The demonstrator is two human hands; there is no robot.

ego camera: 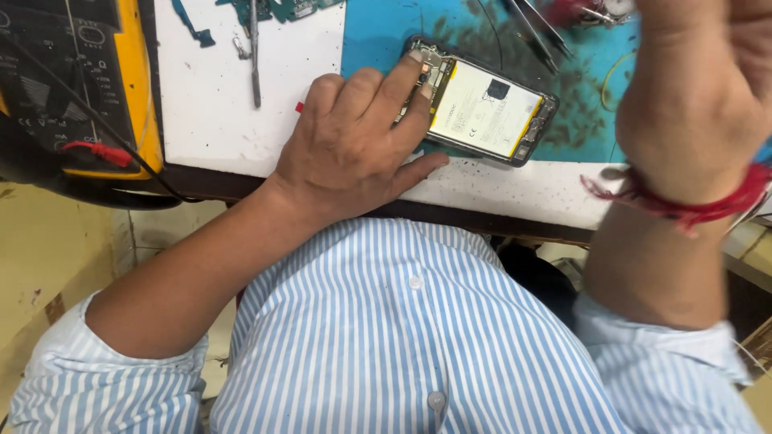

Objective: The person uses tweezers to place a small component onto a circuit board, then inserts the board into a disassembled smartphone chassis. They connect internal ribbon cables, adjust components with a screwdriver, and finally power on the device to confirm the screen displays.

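Note:
An opened phone [490,108] with its back cover off lies on a blue mat [378,32], showing a white and yellow battery and small circuit parts. My left hand [354,149] rests flat on the phone's left end, fingers pressing down on it. My right hand [700,88] is raised close to the camera at the right, blurred, with a red thread band [683,205] around the wrist. I cannot see its fingers or whether it holds anything.
A yellow and black multimeter [72,80] with a red probe plug stands at the left. A white board [217,88] carries a thin metal tool [254,56] and a green circuit board. Tweezers [535,28] lie on the mat's far side. The table edge runs beside my striped shirt.

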